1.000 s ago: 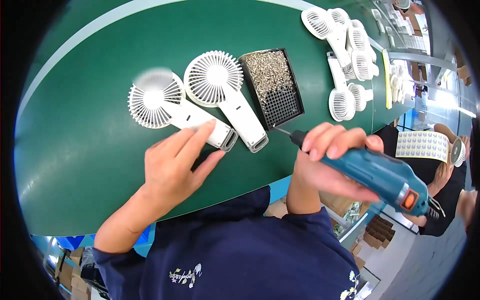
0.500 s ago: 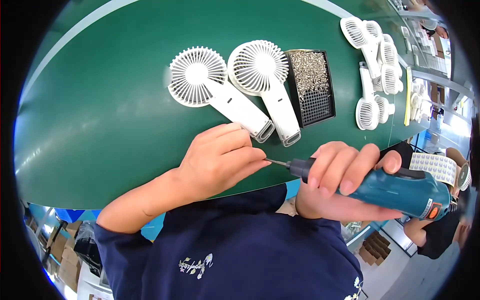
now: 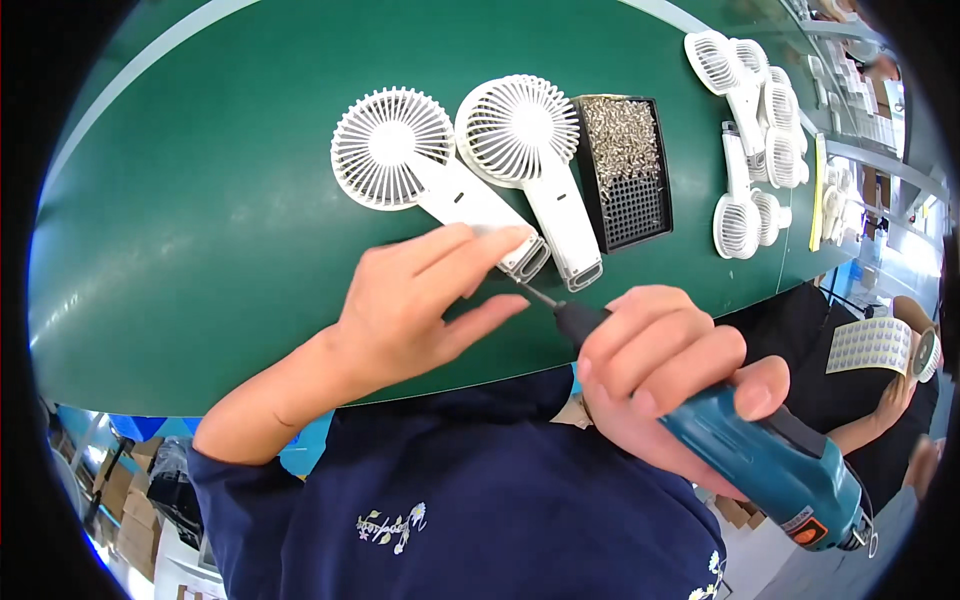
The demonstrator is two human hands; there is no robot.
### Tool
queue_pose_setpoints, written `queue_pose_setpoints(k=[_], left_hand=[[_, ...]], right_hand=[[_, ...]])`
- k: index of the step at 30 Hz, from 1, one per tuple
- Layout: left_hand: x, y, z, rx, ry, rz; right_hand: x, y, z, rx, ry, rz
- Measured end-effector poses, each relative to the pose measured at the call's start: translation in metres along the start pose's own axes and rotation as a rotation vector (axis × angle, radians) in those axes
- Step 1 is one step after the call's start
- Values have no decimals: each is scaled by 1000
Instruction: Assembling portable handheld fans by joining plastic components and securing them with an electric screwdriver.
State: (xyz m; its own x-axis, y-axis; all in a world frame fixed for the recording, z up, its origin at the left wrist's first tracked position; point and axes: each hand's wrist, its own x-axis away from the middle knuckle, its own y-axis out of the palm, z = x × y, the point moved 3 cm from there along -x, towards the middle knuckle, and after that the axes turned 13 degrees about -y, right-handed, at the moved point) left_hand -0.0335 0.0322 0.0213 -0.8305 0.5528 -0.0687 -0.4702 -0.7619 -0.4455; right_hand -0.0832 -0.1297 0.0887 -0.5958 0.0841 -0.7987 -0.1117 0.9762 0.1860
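Observation:
My right hand (image 3: 670,360) is wrapped round a teal electric screwdriver (image 3: 770,460). Its thin bit points up and left, with the tip at the handle end of the left white handheld fan (image 3: 480,212). On that same handle end rest the fingertips of my left hand (image 3: 415,290), while its thumb is held apart below, near the bit. Whether a screw sits at the tip is too small to tell. A second white handheld fan (image 3: 562,215) lies close on the right, its handle end beside the first one's. Both fans lie with their round grilles away from me.
A black tray (image 3: 640,240) with many small metal screws stands right of the fans. More white fans (image 3: 738,225) are piled farther right on the green table (image 3: 200,250). At the right edge, another person's hand (image 3: 895,400) is near a sheet of stickers (image 3: 868,346).
The screwdriver bit has moved up and left from my left fingertips to the fan's handle end. My left thumb and fingers have parted, and the fingers have moved onto the handle.

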Motion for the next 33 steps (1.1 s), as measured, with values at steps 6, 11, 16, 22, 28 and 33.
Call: queue_pose_setpoints(k=[6,11,16,22,28,33], left_hand=[[0,1,-5,-114,-45,22],[2,1,-7,-139,-54,14],[1,4,-10,-137,-21,33],[4,3,-9,-202,5,30],[-10,-22,29,-602,114,9],[-17,-21,22,-912,256,-84]], right_hand=[[7,4,8,-22,61,120],[11,3,21,-18,11,21],[14,3,23,-36,-37,-34],[11,8,19,38,-88,-16],[-5,-34,-30,-23,-239,408],[21,-73,-35,-52,-133,445]])
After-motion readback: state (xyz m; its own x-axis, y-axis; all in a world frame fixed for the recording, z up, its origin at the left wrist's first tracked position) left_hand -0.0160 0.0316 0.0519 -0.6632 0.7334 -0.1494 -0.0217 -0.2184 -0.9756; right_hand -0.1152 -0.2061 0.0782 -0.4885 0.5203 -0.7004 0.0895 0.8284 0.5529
